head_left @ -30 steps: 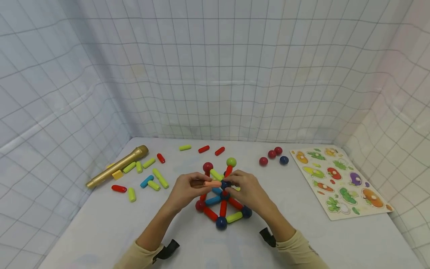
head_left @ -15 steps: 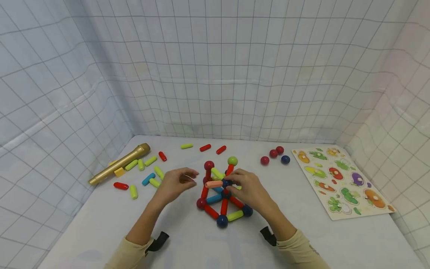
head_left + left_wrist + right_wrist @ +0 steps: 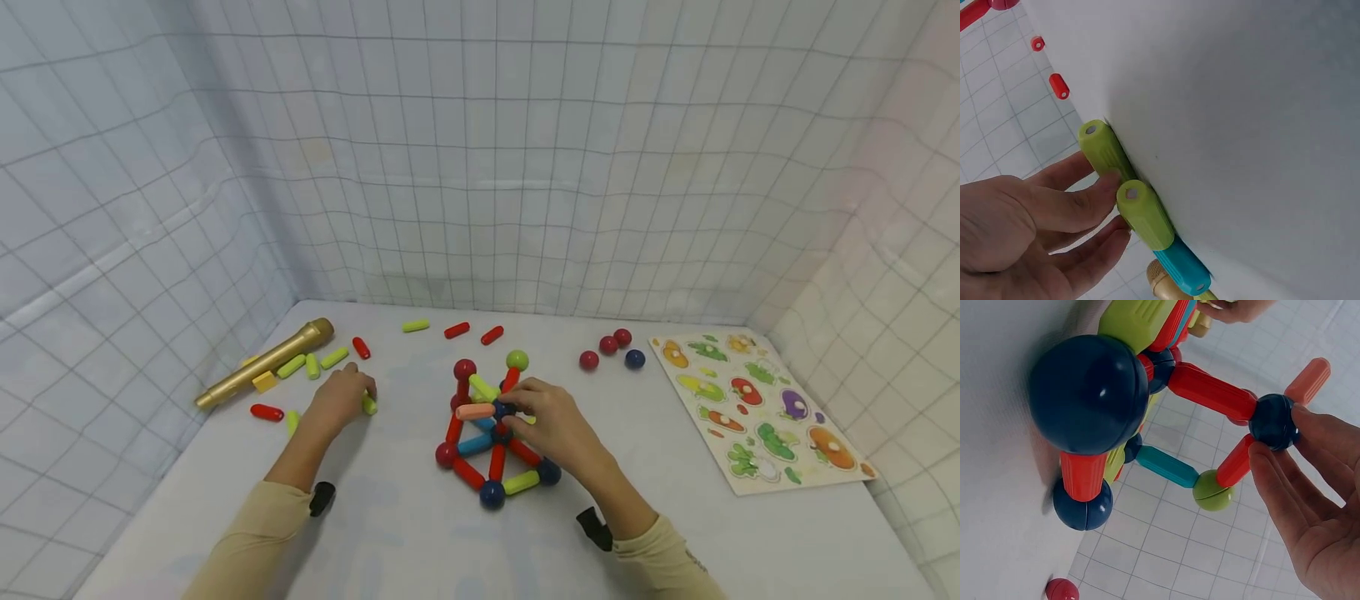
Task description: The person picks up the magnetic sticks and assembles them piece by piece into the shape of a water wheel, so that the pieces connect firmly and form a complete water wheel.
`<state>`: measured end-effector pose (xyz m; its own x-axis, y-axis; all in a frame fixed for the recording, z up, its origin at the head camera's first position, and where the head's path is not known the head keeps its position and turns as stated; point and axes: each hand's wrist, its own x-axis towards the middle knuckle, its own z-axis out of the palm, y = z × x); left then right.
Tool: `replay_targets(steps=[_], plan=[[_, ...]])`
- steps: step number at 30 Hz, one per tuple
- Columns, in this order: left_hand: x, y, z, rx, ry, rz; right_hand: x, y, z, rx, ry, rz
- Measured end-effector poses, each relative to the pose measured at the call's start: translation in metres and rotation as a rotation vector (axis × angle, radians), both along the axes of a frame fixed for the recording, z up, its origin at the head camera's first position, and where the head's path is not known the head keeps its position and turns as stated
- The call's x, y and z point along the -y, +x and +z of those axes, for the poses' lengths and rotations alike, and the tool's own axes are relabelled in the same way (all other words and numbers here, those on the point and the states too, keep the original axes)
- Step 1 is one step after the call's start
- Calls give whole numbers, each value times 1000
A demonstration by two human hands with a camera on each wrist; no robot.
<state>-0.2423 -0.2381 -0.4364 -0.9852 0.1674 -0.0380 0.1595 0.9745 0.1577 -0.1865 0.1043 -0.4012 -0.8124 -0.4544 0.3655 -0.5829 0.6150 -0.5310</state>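
Pinching a dark blue ball (image 3: 1272, 422) at the top of the rod-and-ball frame (image 3: 491, 433), the right hand (image 3: 551, 429) has its fingertips curled on that ball, with a salmon rod (image 3: 476, 411) sticking out just beyond them. Well apart, the left hand (image 3: 339, 398) lies with straight, relaxed fingers touching two green rods (image 3: 1125, 184); a blue rod (image 3: 1184, 267) lies just past them.

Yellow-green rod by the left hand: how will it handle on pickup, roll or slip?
The yellow-green rod looks round, so a nudge probably rolls it on the table. Its ribbed body should resist slipping. It seems stiff and light; the left hand fingers span it easily.
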Motion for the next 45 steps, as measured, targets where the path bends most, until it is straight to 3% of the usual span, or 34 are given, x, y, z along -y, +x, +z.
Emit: replay_targets(steps=[6, 12, 15, 19, 23, 27, 32, 38, 45], plan=[[1, -5, -8, -1, -9, -18, 1, -1, -1, 10, 17, 4], [-2, -4, -7, 71, 102, 9, 1, -1, 0, 19, 26, -1], [-11, 5, -3, 78, 237, -4, 1, -1, 0, 26, 25, 0], [-30, 27, 6, 105, 449, -115, 1, 0, -1, 30, 24, 1], [-49, 45, 12, 153, 564, -239, 1, 0, 0, 26, 20, -2], [-64, 55, 13, 212, 645, -277, 0, -1, -1, 25, 27, -9], [-76, 58, 9, 211, 662, -262, 0, -1, -1, 20, 28, -16], [-81, 58, 3, 235, 633, -192, 1, -2, -1, 8, 17, -2], [-90, 55, -1, 277, 513, -97, 1, -3, 0, 12, 7, -1]])
